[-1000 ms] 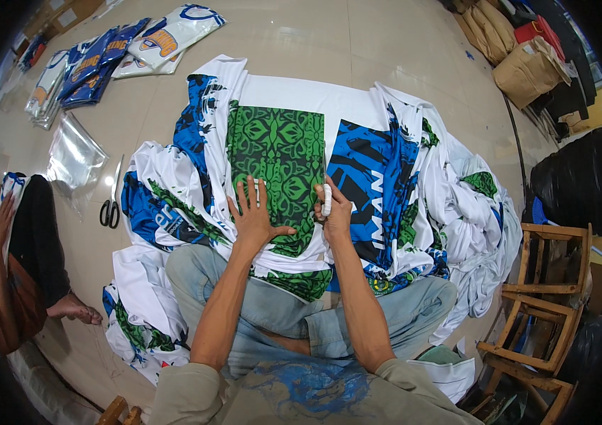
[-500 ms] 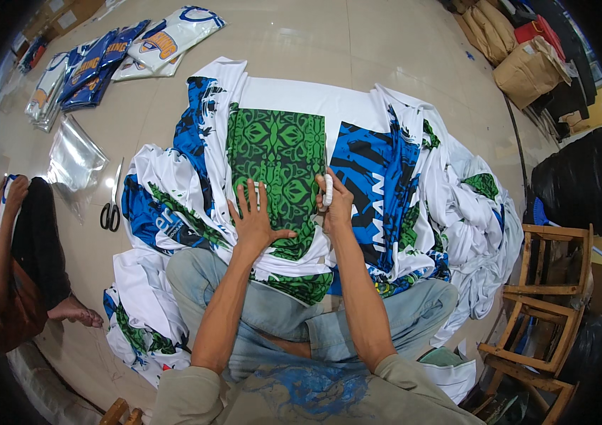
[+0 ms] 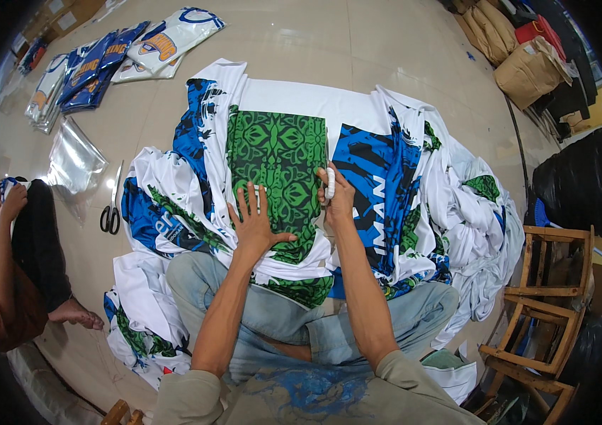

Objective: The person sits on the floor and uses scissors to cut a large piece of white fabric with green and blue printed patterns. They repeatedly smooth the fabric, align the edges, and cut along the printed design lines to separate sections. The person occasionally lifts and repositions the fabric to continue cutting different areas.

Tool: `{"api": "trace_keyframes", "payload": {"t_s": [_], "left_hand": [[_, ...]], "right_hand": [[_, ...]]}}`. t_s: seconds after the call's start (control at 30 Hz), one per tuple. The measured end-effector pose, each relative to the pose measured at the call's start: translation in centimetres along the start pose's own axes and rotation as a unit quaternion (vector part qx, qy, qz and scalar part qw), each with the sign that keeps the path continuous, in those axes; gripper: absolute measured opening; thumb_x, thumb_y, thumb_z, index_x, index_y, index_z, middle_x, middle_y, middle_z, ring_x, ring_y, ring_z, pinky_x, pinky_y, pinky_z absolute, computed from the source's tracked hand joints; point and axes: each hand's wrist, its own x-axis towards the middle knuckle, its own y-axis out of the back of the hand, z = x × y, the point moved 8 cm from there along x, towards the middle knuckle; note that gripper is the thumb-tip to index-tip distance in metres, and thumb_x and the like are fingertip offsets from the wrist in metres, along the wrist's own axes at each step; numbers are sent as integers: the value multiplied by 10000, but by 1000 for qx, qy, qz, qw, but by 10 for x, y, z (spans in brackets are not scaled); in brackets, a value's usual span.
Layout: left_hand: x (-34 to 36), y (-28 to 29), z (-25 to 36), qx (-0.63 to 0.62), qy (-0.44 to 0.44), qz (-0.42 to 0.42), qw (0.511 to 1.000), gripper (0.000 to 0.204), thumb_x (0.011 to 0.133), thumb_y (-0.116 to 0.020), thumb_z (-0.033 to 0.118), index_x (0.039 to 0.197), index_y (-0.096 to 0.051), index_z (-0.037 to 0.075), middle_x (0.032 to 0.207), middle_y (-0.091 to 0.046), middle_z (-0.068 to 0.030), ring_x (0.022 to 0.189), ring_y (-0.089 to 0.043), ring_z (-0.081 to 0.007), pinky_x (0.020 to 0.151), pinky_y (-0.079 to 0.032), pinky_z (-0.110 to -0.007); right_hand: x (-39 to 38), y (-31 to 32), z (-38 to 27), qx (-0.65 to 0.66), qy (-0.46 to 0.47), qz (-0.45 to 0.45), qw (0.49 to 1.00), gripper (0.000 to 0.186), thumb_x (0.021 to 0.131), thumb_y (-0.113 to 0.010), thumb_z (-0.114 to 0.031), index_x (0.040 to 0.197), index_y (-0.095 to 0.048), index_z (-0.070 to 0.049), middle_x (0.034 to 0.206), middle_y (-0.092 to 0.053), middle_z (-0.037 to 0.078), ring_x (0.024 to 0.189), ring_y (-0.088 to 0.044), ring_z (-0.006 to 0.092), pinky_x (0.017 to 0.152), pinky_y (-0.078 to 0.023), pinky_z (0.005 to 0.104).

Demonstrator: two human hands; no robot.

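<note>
A white fabric sheet printed with a green patterned panel and a blue panel lies over my lap and the floor. My left hand is flat on the lower part of the green panel, fingers spread. At that panel's right edge, my right hand grips scissors with a white-wrapped handle. The blades point away from me along the white gap between the two panels; they are thin and hard to make out. Whether they are open cannot be seen.
Crumpled printed fabric heaps at both sides. Another pair of scissors lies on the floor at left, near clear plastic sleeves and bagged garments. A co-worker sits far left. Wooden frames stand at right.
My right hand has moved slightly away from me along the green panel's edge with the scissors. My left hand stays in place. The co-worker's hands have shifted a little.
</note>
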Motion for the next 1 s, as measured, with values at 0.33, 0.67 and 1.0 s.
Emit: {"api": "trace_keyframes", "payload": {"t_s": [0.33,0.67,1.0], "left_hand": [[-1,0,-1,14,3,16,1000,1571,486,-765,836,1610,-50,3,1680,28,-237,1539,94,-447,1143,-2,-729],[1,0,-1,9,11,2,1000,1566,497,-770,829,1610,-35,8,1680,26,-236,1540,96,-443,1147,0,-724],[0,3,1,3,7,24,1000,1557,461,-779,823,1608,-122,-1,1685,-7,-225,1550,78,-416,1154,0,-714]], "right_hand": [[9,-2,-10,-1,-15,-9,1000,575,854,-790,-135,1385,-596,-31,898,-721,35,511,-544,84,453,-412,230],[30,-3,-7,-23,-5,-26,999,532,863,-773,-116,1364,-615,-29,941,-737,54,513,-545,89,452,-412,235],[47,-16,-21,-67,16,-17,998,555,843,-821,-176,1347,-629,-44,878,-711,19,527,-547,86,464,-412,215]]}}
